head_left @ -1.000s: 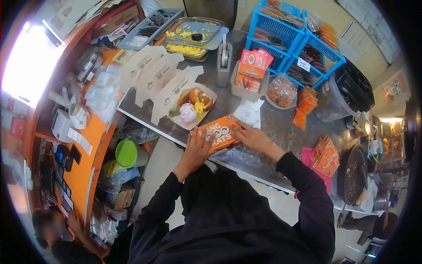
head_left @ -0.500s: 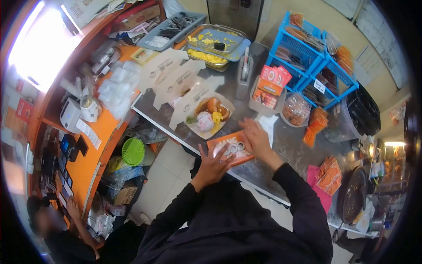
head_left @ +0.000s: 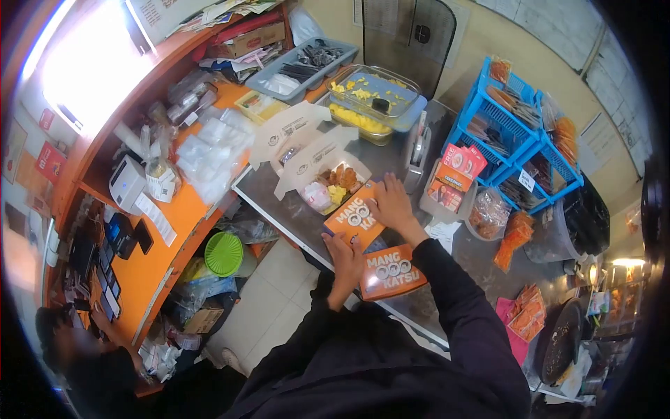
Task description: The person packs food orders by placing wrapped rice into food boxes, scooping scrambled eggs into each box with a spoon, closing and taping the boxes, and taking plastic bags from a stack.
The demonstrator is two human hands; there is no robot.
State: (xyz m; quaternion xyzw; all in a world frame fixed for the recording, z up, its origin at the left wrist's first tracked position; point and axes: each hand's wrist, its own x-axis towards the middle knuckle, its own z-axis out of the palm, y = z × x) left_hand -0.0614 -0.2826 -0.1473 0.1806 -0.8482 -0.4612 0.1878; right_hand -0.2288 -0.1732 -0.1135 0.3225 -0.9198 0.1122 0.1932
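An orange cardboard takeout box [head_left: 354, 222] printed "MANG" sits between my two hands with its lid down. My left hand [head_left: 343, 265] holds its near left edge, fingers curled against the side. At the far right edge, the fingers of my right hand [head_left: 393, 207] press on the lid and corner. A second shut takeout box [head_left: 392, 272], printed "MANG KATSU", lies nearer to me. Just beyond my hands stands an open takeout box with a pink-wrapped portion [head_left: 316, 196], yellow pieces [head_left: 337, 194] and browned fried food [head_left: 343, 176]. Another raised lid [head_left: 292, 133] is behind it.
Glass dishes with yellow pieces [head_left: 359, 120] and a grey cutlery tray [head_left: 305, 68] stand at the back. To the right are a tub of leaflets [head_left: 450, 183], blue baskets [head_left: 495, 115] and orange packets [head_left: 514, 241]. Another person [head_left: 91, 363] works at the orange counter [head_left: 171, 241].
The shut box from before now lies nearer to me. My hands have moved to another box, now with its lid down. One fewer raised lid shows.
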